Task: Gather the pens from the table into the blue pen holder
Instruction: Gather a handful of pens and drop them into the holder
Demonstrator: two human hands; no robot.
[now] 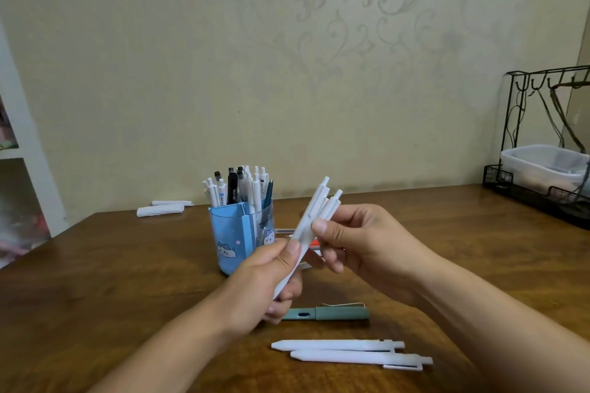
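A small bundle of white pens is held above the middle of the worktop, tilted with the click buttons pointing up and away from the person. The left hand curls round the lower barrels, thumb pressed on the front; the right hand pinches the upper barrels between thumb and fingers. Judged from their form, the pens are light, rigid plastic with smooth barrels, so loose ones may slide against each other in a bundle; a grip round mid-barrel, with the ends squared up, should keep them together. None looks fragile, though the clips could snag on pens already stowed. The blue pen holder, printed with cartoon cats, stands just beyond the hands towards the far edge and is already crowded with white, black and dark pens standing upright. Not yet gathered, near the front edge, lie two white pens side by side and almost touching, and beyond them a green capped pen with a wire clip. More pens, partly hidden behind the hands, appear to lie beside the holder; their number cannot be told.
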